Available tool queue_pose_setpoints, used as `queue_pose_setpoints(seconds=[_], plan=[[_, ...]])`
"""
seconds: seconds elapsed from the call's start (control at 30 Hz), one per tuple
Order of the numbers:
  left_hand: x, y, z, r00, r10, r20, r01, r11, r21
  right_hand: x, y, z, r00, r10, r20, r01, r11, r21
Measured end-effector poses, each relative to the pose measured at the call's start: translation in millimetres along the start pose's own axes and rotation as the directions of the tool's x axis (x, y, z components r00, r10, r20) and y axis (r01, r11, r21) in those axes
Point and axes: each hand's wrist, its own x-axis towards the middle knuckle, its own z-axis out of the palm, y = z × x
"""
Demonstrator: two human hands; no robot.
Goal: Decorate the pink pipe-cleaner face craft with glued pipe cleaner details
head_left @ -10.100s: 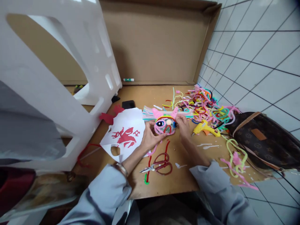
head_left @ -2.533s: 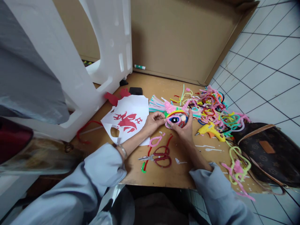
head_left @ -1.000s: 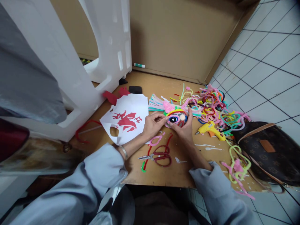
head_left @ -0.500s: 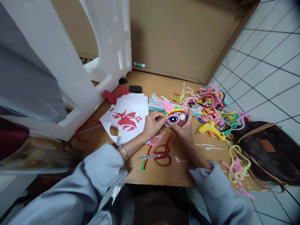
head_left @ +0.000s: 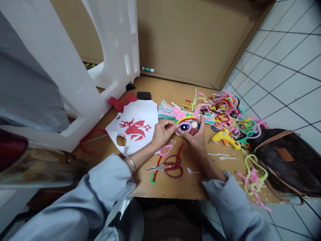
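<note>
Between my hands is a colourful pipe-cleaner craft face (head_left: 188, 124), with a pink-ringed eye, a yellow arc and pink fuzzy tufts on top. My right hand (head_left: 196, 135) grips it from the right, thumb near the eye and fingers along the far side. At its left edge my left hand (head_left: 163, 133) pinches the eye's pink rim with thumb and forefinger. Just below lie a pink pipe-cleaner loop (head_left: 165, 149), a red pipe cleaner (head_left: 158, 165) with a green end, and red-handled scissors (head_left: 170, 166) with blades pointing left.
A white paper sheet (head_left: 132, 125) with red shapes lies left. To the right are a yellow glue gun (head_left: 225, 138), a heap of pipe cleaners (head_left: 229, 108) and a brown handbag (head_left: 288, 162). Behind stand a black box (head_left: 143, 95) and a green-and-white marker (head_left: 147, 69).
The whole view has shifted very slightly. Both hands keep the same hold on the craft face, and nothing else has visibly moved.
</note>
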Motion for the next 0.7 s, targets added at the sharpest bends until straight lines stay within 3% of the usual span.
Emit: queue_pose_setpoints(seconds=[0.47, 0.7], plan=[[13.9, -14.7, -0.8, 0.977, -0.180, 0.113, 0.202, 0.952, -0.232, -1.3, -6.8, 0.2, 1.000, 0.013, -0.015, -0.013, 1.000, -0.003], [13.1, -14.1, 0.6, 0.979, -0.205, 0.022, 0.204, 0.951, -0.231, 1.1, -5.9, -2.0, 0.999, 0.050, -0.009, -0.050, 0.997, 0.063]])
